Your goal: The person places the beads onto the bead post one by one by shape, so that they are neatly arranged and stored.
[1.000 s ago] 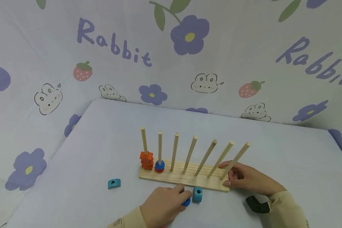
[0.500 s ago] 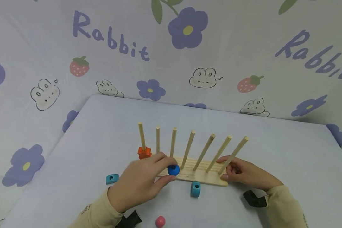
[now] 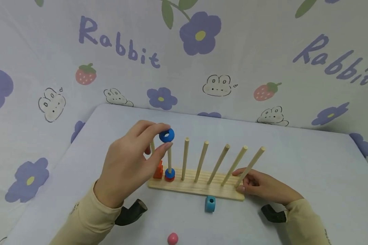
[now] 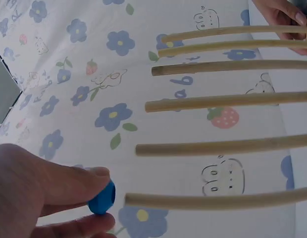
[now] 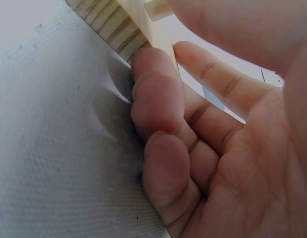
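A blue ring-shaped bead [image 3: 167, 135] is pinched between the thumb and fingers of my left hand [image 3: 125, 163], right at the top of the second peg from the left. The left wrist view has the bead [image 4: 102, 197] close beside that peg's tip [image 4: 131, 200]. Below on the same peg sit a blue bead [image 3: 170, 174] and a red one under it. Orange pieces [image 3: 158, 170] on the leftmost peg are partly behind my hand. My right hand [image 3: 260, 185] grips the right end of the wooden peg board [image 3: 196, 189], its thumb at the front edge and fingers behind.
Several bare pegs [image 3: 200, 161] rise from the board's middle and right. A teal block with a hole [image 3: 210, 204] lies in front of the board, and a pink bead [image 3: 172, 238] near the bottom edge. Dark curved pieces [image 3: 130, 212] hang by both wrists.
My left hand picked up the blue bead from in front of the board and carried it up and left to the second peg's top. My right hand kept its place on the board.
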Action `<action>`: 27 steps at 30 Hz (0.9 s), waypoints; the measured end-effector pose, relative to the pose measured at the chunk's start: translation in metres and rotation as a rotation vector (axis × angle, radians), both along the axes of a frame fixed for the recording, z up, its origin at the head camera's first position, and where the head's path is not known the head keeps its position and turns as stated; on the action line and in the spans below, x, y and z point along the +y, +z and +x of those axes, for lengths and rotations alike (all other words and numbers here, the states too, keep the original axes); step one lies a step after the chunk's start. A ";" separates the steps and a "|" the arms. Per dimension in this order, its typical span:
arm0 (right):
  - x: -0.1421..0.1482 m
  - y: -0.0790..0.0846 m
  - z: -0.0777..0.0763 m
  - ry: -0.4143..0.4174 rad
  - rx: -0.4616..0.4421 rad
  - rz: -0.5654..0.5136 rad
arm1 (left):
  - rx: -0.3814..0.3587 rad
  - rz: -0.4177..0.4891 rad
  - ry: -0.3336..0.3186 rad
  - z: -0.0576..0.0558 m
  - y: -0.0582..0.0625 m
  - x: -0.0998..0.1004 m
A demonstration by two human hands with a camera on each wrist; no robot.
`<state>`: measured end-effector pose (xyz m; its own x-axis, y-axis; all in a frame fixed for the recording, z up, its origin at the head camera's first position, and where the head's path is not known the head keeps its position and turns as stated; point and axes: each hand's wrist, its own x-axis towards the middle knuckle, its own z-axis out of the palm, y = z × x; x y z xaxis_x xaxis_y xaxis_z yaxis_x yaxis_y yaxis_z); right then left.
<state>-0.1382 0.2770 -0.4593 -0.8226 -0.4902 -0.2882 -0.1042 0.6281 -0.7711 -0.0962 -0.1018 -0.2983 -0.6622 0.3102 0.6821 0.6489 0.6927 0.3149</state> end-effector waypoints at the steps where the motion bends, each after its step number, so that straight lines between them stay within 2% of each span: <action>1: 0.000 0.000 -0.001 -0.001 0.002 0.001 | -0.013 -0.004 0.025 -0.002 -0.001 0.001; 4: -0.001 0.000 -0.001 -0.006 -0.014 -0.003 | -0.050 0.003 0.061 -0.006 -0.005 0.003; 7: -0.002 -0.001 -0.001 -0.005 -0.031 -0.007 | -0.048 0.019 0.067 -0.007 -0.010 0.002; 11: -0.001 -0.001 -0.001 -0.006 -0.013 0.009 | -0.035 0.022 0.040 -0.008 -0.011 0.002; 16: 0.000 -0.002 0.001 -0.008 -0.004 0.022 | -0.048 -0.043 0.004 -0.008 -0.015 0.001; 19: -0.001 -0.001 0.001 -0.006 -0.004 0.029 | -0.042 -0.090 -0.004 -0.007 -0.020 0.001; 27: -0.001 0.001 0.001 -0.010 -0.006 0.028 | -0.054 -0.129 -0.053 -0.008 -0.041 0.000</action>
<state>-0.1373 0.2762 -0.4578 -0.8254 -0.4738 -0.3071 -0.0932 0.6508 -0.7535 -0.1046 -0.1016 -0.3397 -0.6772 0.4287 0.5979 0.6703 0.6946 0.2611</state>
